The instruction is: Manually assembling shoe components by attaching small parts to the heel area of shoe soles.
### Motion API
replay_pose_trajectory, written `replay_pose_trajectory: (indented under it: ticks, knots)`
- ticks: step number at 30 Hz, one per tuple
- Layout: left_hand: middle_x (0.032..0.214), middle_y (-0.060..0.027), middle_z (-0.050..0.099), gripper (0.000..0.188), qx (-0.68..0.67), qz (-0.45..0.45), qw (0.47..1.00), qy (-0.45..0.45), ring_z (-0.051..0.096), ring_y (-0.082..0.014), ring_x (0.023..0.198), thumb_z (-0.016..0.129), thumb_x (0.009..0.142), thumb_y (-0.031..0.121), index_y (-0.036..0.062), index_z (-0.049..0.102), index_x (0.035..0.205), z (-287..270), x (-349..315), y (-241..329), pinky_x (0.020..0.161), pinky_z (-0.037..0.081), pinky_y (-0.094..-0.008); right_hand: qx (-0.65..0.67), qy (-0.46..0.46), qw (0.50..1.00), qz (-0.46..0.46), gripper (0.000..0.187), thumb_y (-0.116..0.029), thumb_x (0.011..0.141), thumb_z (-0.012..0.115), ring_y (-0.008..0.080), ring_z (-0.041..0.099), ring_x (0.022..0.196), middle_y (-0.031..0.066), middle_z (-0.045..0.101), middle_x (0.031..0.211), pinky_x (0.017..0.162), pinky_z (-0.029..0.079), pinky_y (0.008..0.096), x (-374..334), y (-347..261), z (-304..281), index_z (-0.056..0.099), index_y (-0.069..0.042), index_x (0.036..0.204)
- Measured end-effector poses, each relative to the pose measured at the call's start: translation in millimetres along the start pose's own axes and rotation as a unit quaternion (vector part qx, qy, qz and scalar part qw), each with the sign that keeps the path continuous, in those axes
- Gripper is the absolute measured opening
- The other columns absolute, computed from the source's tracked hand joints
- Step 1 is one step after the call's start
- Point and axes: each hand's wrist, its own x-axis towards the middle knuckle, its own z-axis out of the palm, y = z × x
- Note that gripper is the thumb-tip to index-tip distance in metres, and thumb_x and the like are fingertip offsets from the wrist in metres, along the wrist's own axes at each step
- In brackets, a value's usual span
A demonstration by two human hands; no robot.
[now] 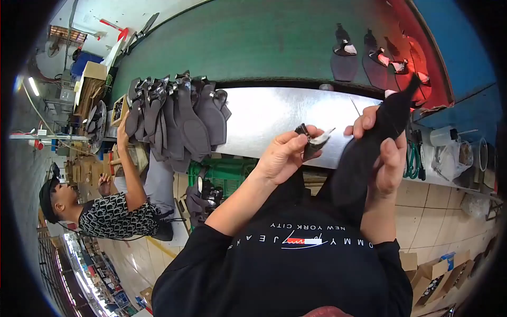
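My left hand [282, 157] pinches a small black shoe strap [312, 151] with a pale inner side, held just over the near edge of the metal work surface [274, 113]. In my right hand [390, 166] is a dark shoe sole [355, 161], tilted, its narrow end up and to the right and its broad end toward my lap. Strap and sole are apart. Part of the right hand's grip is hidden behind the sole. Left of my hands, several dark sandals [193, 129] with shiny black straps lie heaped on the metal surface.
Beyond runs a green conveyor belt [237, 45]; several sandals [344, 61] lie near its red-lit housing [435, 68]. A co-worker [116, 208] at left reaches to the heap. A green crate [227, 171] stands below. Tools [414, 158] and cups are at right, cardboard boxes [435, 277] lower right.
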Motion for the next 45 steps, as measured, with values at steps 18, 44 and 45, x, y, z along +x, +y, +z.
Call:
replay_pose_trajectory:
  ticks: [18, 44, 45]
  knots:
    - [0.117, -0.0112, 0.064, 0.032, 0.103, 0.027, 0.991, 0.079, 0.064, -0.015, 0.098, 0.06, 0.092, 0.006, 0.0052, 0.06, 0.124, -23.1, -34.4, 9.1, 0.081, 0.056, -0.032, -0.291, -0.047, 0.937, 0.186, 0.048, -0.003, 0.073, 0.074, 0.0113, 0.056, 0.095, 0.0059, 0.06, 0.103, 0.088, 0.043, 0.0258, -56.3, 25.4, -16.3, 0.055, 0.0, 0.117]
    - [0.114, -0.0189, 0.064, 0.032, 0.093, 0.101, 0.99, -0.034, 0.062, -0.0233, 0.105, 0.07, 0.075, -0.005, 0.0, 0.064, 0.106, -30.3, -34.7, 6.9, 0.09, 0.052, -0.0348, -0.392, -0.117, 0.904, 0.127, 0.049, 0.005, 0.07, 0.069, 0.0221, 0.063, 0.099, 0.0158, 0.066, 0.109, 0.091, 0.045, 0.0297, -69.7, 17.9, -8.0, 0.062, 0.003, 0.118]
    - [0.114, -0.0187, 0.064, 0.032, 0.095, 0.101, 0.99, -0.031, 0.062, -0.0234, 0.106, 0.07, 0.074, -0.006, -0.0001, 0.064, 0.106, -30.3, -34.9, 6.9, 0.091, 0.052, -0.0351, -0.392, -0.117, 0.904, 0.128, 0.049, 0.005, 0.07, 0.069, 0.0221, 0.063, 0.099, 0.0158, 0.066, 0.109, 0.091, 0.045, 0.0297, -69.7, 18.0, -7.9, 0.062, 0.003, 0.118]
